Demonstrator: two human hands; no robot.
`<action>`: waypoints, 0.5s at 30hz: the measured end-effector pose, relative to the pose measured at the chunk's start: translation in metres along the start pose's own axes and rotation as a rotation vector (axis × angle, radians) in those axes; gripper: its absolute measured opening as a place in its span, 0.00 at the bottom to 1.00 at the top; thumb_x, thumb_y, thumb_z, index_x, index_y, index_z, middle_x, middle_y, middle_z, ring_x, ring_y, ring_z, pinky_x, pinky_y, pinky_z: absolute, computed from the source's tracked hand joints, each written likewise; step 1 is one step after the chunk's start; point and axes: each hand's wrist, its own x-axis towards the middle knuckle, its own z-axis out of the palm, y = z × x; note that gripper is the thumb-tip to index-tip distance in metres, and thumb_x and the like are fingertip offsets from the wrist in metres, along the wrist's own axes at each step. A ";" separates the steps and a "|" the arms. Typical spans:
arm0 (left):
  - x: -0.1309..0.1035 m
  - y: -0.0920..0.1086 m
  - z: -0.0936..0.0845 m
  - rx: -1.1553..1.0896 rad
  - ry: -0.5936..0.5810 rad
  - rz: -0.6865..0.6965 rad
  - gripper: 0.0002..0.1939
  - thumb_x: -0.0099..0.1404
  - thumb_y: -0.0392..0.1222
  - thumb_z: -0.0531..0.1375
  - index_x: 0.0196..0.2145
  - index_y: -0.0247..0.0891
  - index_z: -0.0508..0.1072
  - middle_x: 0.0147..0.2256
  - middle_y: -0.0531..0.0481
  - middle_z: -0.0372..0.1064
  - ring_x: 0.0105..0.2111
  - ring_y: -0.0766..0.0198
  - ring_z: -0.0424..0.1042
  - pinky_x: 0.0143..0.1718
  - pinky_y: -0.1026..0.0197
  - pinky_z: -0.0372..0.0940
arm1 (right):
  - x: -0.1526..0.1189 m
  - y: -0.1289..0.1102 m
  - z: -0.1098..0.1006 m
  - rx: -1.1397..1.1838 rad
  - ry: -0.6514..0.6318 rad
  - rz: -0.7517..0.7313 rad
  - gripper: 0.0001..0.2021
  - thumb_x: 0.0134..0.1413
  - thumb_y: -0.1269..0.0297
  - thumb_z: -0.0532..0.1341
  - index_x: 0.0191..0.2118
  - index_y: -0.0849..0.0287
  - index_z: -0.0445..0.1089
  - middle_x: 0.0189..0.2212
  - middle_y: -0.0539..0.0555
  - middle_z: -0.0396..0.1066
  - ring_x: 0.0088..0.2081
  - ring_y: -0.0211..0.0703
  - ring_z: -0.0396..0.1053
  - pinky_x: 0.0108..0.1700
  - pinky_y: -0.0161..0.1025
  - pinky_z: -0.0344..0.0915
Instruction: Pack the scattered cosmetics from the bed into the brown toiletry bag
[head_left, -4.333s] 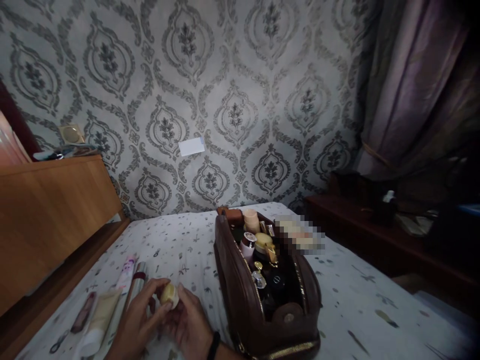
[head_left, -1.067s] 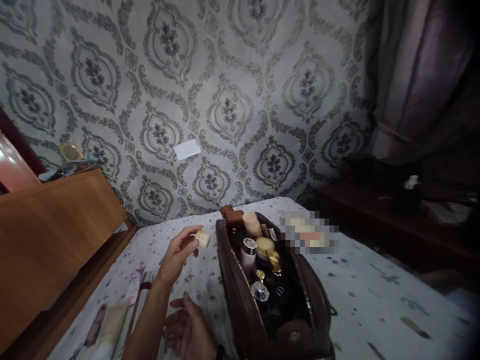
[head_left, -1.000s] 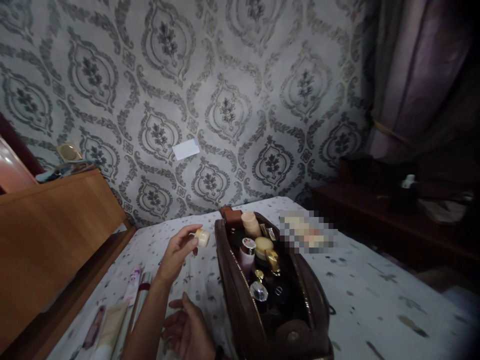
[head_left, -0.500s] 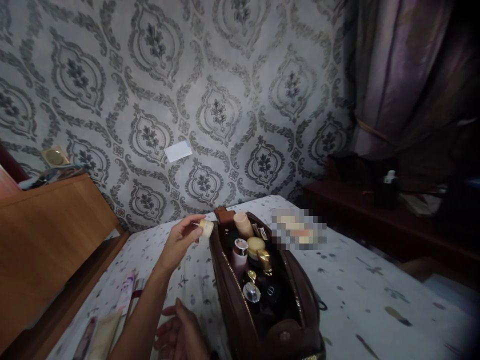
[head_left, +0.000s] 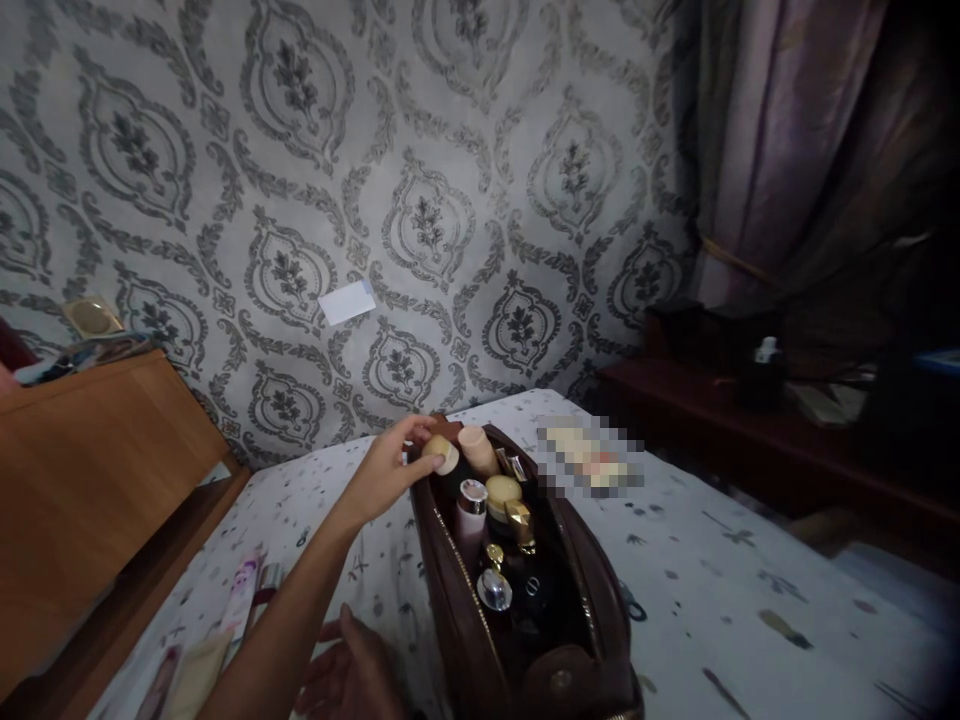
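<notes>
My left hand (head_left: 394,460) pinches a small cream jar with a yellowish lid (head_left: 441,455) between thumb and fingers, at the far left end of the open brown bag (head_left: 441,590). Inside the bag stand a beige-capped bottle (head_left: 478,450), a pink bottle with a silver cap (head_left: 471,515), a yellow-lidded jar (head_left: 503,492) and a gold-capped item (head_left: 518,520). Nearer to me in it are a clear round stopper (head_left: 495,590) and a dark container (head_left: 534,592). My right hand (head_left: 349,665) rests low, left of the bag, fingers loosely curled and thumb apart, holding nothing visible.
On the patterned white sheet (head_left: 675,590), a pink tube (head_left: 241,595) and a beige tube (head_left: 199,670) lie left of my forearm. A blurred-out item (head_left: 589,455) lies beyond the bag. A wooden board (head_left: 97,480) stands left; a dark red ledge (head_left: 675,410) runs right.
My left hand has carried the jar rightward from outside the bag's rim to over its far end. The whole view has shifted slightly; my right hand remains low beside the bag.
</notes>
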 end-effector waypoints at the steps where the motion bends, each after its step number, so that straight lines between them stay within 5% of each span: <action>1: 0.001 0.000 0.001 0.026 -0.004 -0.009 0.22 0.60 0.46 0.63 0.51 0.42 0.68 0.41 0.50 0.69 0.43 0.58 0.68 0.43 0.59 0.61 | 0.001 0.000 0.000 -0.007 -0.004 0.010 0.28 0.46 0.34 0.60 0.31 0.59 0.65 0.16 0.50 0.68 0.16 0.41 0.68 0.19 0.33 0.53; 15: 0.019 -0.009 0.012 0.361 -0.099 -0.052 0.23 0.51 0.41 0.65 0.46 0.43 0.68 0.39 0.55 0.72 0.39 0.59 0.68 0.38 0.60 0.59 | 0.020 0.005 -0.011 -0.089 -0.100 -0.010 0.33 0.30 0.26 0.60 0.28 0.55 0.65 0.15 0.49 0.68 0.17 0.43 0.68 0.20 0.35 0.57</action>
